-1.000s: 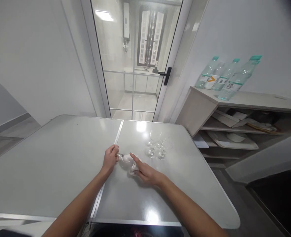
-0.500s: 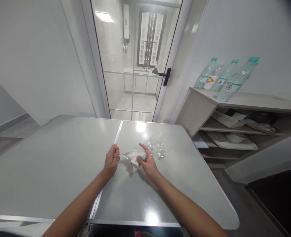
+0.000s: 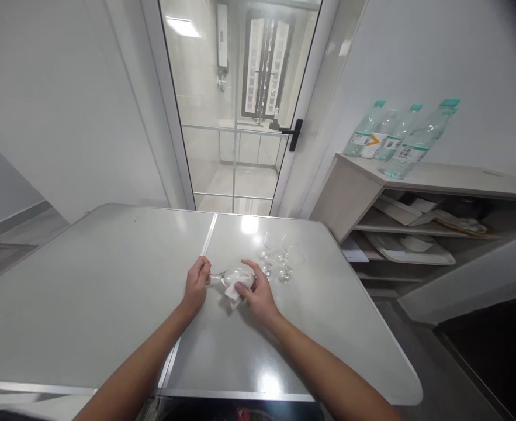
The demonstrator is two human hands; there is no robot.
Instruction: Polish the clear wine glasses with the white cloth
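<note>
So the left hand (image 3: 197, 279) is curled into a tight fist around the stem end of a clear stemmed glass (image 3: 236, 273), foot end tucked out of sight in there. The right hand (image 3: 260, 295) is only partly closed: thumb pressing a white cloth (image 3: 233, 291) onto the bowl, index finger stuck out past the far side near the rim. The glass is pretty much on its side between the two hands, over the middle of the bench (image 3: 108, 298); can't really tell if it's touching the top.

Just past the right hand there's a little huddle of clear glasses (image 3: 285, 275) on the bench, so see-through that I wouldn't swear to a count. A pale metal strip (image 3: 209, 234) runs across the benchtop by the left hand.

Further out, a glass-paned door (image 3: 209, 152) with a black handle (image 3: 296, 135) sits beyond the far edge. Off to the right is a wooden shelf unit (image 3: 358, 187) with some clear plastic bottles (image 3: 409, 153) lined up on top, teal caps on several, and trays and papers crammed in below.
</note>
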